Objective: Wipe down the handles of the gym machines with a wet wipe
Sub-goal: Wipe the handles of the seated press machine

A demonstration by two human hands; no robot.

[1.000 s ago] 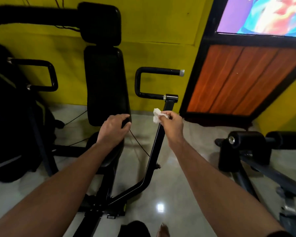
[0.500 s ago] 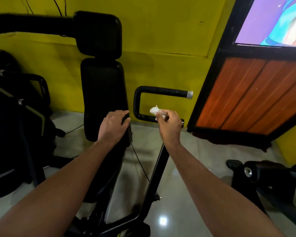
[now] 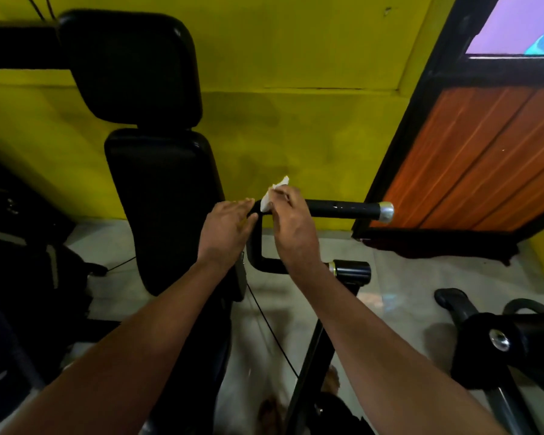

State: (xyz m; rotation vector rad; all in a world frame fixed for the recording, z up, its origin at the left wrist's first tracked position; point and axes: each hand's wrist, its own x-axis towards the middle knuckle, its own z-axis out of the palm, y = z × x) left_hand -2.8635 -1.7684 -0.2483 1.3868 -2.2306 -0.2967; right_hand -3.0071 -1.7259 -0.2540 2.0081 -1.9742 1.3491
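A person's two hands meet at a gym machine's handle: the left hand point(image 3: 226, 233) lies with fingers stretched out and relaxed, holding nothing, at the handle's rounded bend, though the blur hides whether it touches the bar. The right hand point(image 3: 291, 224), just beside it, pinches a white wet wipe point(image 3: 275, 193) between thumb and fingers and presses it to the left end of the upper bar, where a corner of the wipe sticks up above the knuckles.

At far left stands dark, dimly lit gym equipment point(image 3: 19, 246). Next comes the machine's black head pad point(image 3: 129, 67), with the long black back pad point(image 3: 161, 208) upright beneath it, both set against a yellow wall point(image 3: 296, 58). The black U-shaped handle point(image 3: 339, 209) runs rightward from the hands to a silver end cap point(image 3: 387, 211); its lower bar passes behind the right wrist to a black collar point(image 3: 352, 271) on a slanted post. A thin cable point(image 3: 264, 312) hangs over the pale tiled floor point(image 3: 399, 277). Further right, an orange wood-grain panel point(image 3: 484, 158) in a black frame sits under a purple-lit screen point(image 3: 515, 23). At lower right is another black machine point(image 3: 515, 337).
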